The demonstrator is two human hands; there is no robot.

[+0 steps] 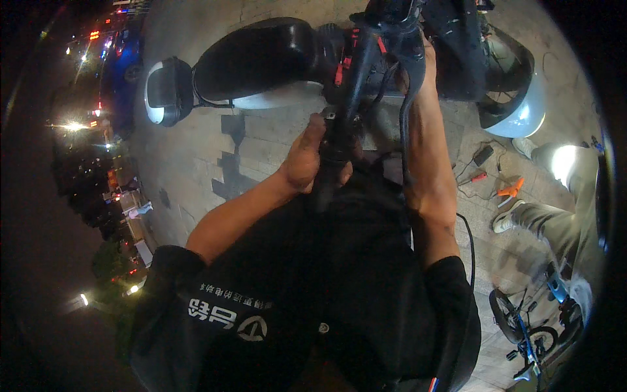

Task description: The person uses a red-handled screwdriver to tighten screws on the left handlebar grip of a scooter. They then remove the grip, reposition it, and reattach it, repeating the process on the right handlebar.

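Observation:
In front of me stands an electric scooter with a long black seat (261,55), seen sideways. My left hand (305,157) is closed around the black handlebar grip (334,147), its thumb lying along the near side. Past the bar and a black cable (406,117), my right hand (428,62) reaches into the scooter's front part. Its fingers are hidden behind the bar and dark body panels, so what they touch does not show. Red-handled tools (339,73) lie on the scooter between the seat and the handlebar.
On the paving at right lie an orange pistol-shaped tool (511,188), a red-handled tool (479,178) and a black box with a cord (483,155). Beside them is a person in light trousers (552,222). A small blue bicycle (526,323) is at lower right.

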